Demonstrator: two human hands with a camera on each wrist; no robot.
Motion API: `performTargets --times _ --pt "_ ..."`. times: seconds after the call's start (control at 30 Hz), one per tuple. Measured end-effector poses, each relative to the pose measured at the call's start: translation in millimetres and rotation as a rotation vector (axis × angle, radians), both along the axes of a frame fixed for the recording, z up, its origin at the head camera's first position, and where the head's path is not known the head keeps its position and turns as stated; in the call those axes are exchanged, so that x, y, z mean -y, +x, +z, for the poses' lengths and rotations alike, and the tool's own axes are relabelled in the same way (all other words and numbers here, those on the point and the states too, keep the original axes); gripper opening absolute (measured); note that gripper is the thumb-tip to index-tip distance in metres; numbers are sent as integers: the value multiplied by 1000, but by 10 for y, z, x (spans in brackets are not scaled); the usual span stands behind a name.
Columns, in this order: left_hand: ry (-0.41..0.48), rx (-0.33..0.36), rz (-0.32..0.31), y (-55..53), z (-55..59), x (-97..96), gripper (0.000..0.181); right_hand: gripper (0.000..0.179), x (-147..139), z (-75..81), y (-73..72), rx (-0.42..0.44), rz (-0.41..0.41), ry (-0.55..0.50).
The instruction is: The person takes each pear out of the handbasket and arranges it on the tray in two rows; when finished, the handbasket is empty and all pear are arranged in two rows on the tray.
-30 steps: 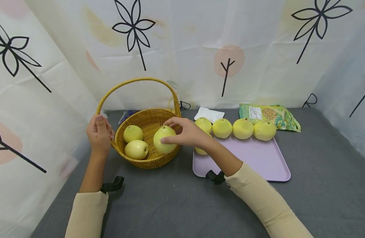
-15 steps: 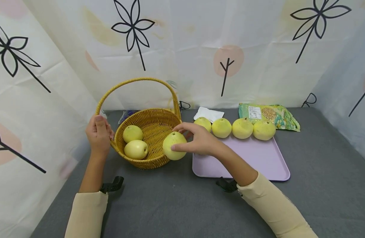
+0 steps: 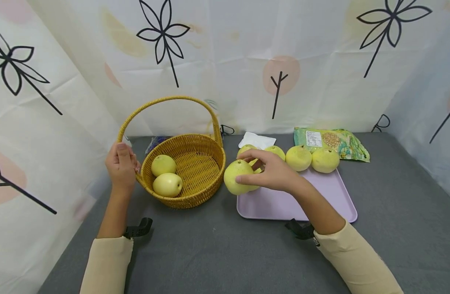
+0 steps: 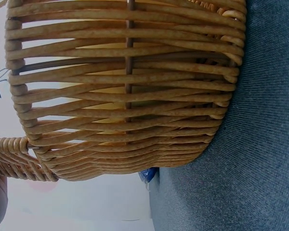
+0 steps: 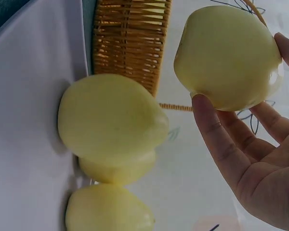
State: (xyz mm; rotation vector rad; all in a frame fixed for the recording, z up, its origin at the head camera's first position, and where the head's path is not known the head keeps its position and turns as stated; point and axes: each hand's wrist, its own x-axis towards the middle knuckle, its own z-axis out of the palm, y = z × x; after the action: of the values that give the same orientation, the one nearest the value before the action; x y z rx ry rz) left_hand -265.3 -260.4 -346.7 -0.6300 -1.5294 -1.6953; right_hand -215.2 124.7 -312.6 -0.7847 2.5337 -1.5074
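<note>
My left hand (image 3: 122, 165) grips the base of the handle of a yellow wicker basket (image 3: 206, 190). Two pale yellow pears (image 3: 167, 185) lie in the basket's left part; its slatted side fills most of the left wrist view. My right hand (image 3: 272, 170) holds another pear (image 3: 237, 176) between thumb and fingertips, between the basket and a lilac tray (image 3: 265, 209), over the tray's left edge. In the right wrist view, that held pear (image 5: 229, 57) is raised off the tray, with a tray pear (image 5: 111, 118) close by.
Several pears (image 3: 299, 158) line the tray's far edge, some partly hidden by my right hand. Behind them lie a green printed packet (image 3: 342, 143) and a white packet (image 3: 257, 141). A dark blue item (image 3: 156, 143) shows behind the basket. Patterned curtain (image 3: 225, 73) encloses the grey table (image 3: 210, 253).
My right hand has carried the pear out from above the basket, rightward to the tray's left edge. My left hand and the basket have stayed in place.
</note>
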Motion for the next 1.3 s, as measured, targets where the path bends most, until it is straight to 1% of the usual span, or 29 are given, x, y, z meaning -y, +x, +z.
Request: performTargets --times 0.17,0.37,0.6,0.77,1.07,1.13,1.17,1.3 --pt "6 1 2 6 4 0 45 47 -128 6 -21 7 -9 18" --pt "2 8 -3 15 9 -6 46 47 -284 64 -43 27 -40 41" --pt "-10 -3 -3 10 4 1 49 49 -483 118 -64 35 -106 116" --pt "-14 0 4 5 -3 9 49 47 -578 152 -63 31 -139 160" --pt "-18 -1 3 15 -7 9 52 55 -675 89 -131 53 -177 300" --pt "-19 -1 5 15 -5 6 53 54 -692 75 -142 54 -179 314" --pt "-20 -2 7 15 -4 5 52 50 -696 71 -147 49 -184 314" --pt "-16 -2 11 10 3 10 52 26 -705 53 -175 24 -201 299"
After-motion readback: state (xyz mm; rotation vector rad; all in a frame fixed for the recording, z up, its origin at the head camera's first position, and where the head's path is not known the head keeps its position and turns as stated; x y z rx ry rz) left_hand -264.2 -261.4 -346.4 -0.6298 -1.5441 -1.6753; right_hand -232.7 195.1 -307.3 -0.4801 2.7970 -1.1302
